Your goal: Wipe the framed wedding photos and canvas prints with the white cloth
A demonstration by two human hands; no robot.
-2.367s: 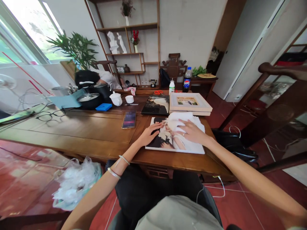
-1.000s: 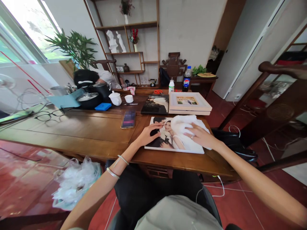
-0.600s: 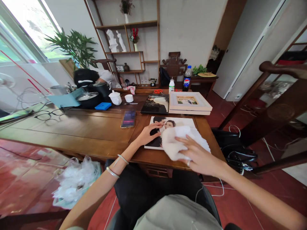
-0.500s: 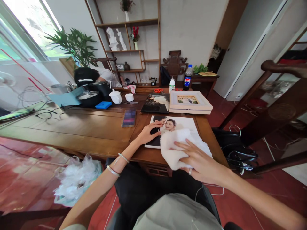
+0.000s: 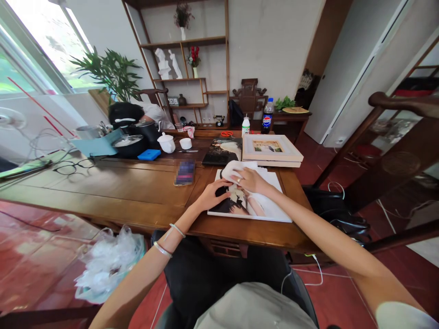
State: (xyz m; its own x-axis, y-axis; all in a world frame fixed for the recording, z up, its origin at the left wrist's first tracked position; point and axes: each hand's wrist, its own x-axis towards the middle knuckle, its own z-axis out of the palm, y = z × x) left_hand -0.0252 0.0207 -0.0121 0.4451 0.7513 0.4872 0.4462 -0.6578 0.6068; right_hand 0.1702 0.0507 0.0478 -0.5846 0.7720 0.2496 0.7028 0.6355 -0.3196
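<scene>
A photo book or photo panel (image 5: 254,208) with a couple's wedding picture on its face lies flat near the desk's front edge. My right hand (image 5: 253,179) holds a white fluffy cloth (image 5: 232,170) against its upper part, covering the heads in the picture. Resting on the left side of the picture, my left hand (image 5: 213,195) has its fingers stretched out and thumb apart, the fingertips close to the cloth. Just behind are a dark photo album (image 5: 222,151) and a white box with a framed picture (image 5: 272,150).
On the wooden desk (image 5: 147,187) stand a phone (image 5: 185,172), a white teapot (image 5: 166,143), a white cup (image 5: 185,144), a blue box (image 5: 149,154), glasses (image 5: 73,167), black pots (image 5: 128,145), orange scissors (image 5: 227,134), a white bottle (image 5: 246,126) and a cola bottle (image 5: 267,116).
My right hand has slid the cloth away from me and leftward, from the near right corner to the picture's upper part, uncovering its lower part. My left hand stays nearly in place.
</scene>
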